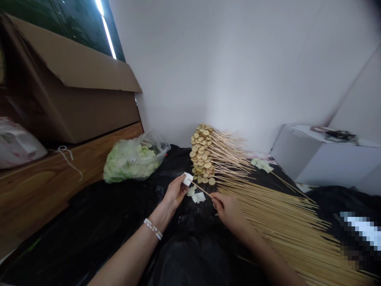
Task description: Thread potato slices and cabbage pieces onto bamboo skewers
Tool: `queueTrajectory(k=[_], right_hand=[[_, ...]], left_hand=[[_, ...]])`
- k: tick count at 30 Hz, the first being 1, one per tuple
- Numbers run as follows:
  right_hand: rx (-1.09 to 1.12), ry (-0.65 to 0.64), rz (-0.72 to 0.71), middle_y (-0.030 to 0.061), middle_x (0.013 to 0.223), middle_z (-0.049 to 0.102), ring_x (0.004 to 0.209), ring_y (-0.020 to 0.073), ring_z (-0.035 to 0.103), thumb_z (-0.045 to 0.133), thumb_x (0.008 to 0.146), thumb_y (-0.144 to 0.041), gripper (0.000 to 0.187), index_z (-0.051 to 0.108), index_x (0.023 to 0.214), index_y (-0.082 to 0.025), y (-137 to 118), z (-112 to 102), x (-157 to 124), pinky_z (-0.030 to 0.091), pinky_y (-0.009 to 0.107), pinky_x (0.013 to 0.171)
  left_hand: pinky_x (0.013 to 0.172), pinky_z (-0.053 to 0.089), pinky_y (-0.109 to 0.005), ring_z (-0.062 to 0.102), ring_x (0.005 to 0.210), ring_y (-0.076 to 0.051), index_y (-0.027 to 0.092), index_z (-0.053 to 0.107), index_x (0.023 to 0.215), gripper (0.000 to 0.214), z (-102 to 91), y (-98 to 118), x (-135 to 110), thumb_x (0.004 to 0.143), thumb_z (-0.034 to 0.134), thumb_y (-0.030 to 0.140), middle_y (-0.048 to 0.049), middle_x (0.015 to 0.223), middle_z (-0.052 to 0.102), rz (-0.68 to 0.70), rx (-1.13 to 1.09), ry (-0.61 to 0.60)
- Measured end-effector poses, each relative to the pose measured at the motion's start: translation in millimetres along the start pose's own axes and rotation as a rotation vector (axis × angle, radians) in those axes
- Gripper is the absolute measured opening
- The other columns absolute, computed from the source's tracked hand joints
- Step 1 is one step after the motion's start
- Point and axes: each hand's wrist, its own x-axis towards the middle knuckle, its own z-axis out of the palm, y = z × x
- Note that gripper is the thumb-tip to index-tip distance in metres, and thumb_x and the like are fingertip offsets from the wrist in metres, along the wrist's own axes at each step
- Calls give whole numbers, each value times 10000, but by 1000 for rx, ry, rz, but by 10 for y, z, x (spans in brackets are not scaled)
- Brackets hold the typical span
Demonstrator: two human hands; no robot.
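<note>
The left hand pinched a white piece; the right hand had fingers closed on a skewer meeting it. Far left, a cardboard box stood dim.

On the left, an open brown cardboard box along the upper edge of a wooden unit, one flap folded outward, one end close to the unit's far right corner. Toward the unit's left end, a whitish plastic bag with reddish marks, contents hard to make out. Just beside it, a thin white string, looped near the upper edge and trailing down the wood. Behind, a dark green panel with a bright strip of light, then a plain white wall. On the right, a white box, a dark tangled object on top, in from the left corner.
</note>
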Motion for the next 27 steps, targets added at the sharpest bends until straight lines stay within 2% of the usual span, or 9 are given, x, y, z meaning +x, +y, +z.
queueTrajectory(k=[6,10,14,19,27], right_hand=[[-19,-34,-13,13,654,604,616,136,530,379,892,-196,272,590,722,-192,2,18,-4,332,234,601],[-36,-38,-16,19,673,611,624,138,529,374,896,-193,269,590,735,-189,-21,3,-5,337,236,614],[-55,-31,1,23,677,622,630,145,546,377,899,-205,273,622,779,-190,-13,-6,-2,339,239,619],[-66,-17,-4,20,658,623,620,145,548,380,902,-208,283,629,770,-192,8,-4,-1,335,240,612],[-25,-13,-27,18,664,618,624,143,547,383,900,-206,271,625,779,-195,-9,-4,-2,342,235,613]], left_hand=[[478,455,-187,562,530,-88,141,640,791,54,-10,2,-1,759,636,97,-15,677,627,-27,-11,2],[497,446,-185,577,585,-92,194,646,960,246,-20,-9,-23,726,663,117,-6,763,648,66,48,-59],[502,436,-180,569,602,-89,179,658,944,206,-9,-17,-46,742,683,213,-8,763,634,137,101,-85],[537,469,-198,588,652,-104,176,677,961,224,-16,2,-16,755,683,262,-27,806,645,100,98,-117],[557,489,-209,591,634,-100,182,681,948,210,-63,-27,17,739,668,167,-27,813,655,47,14,-122]])
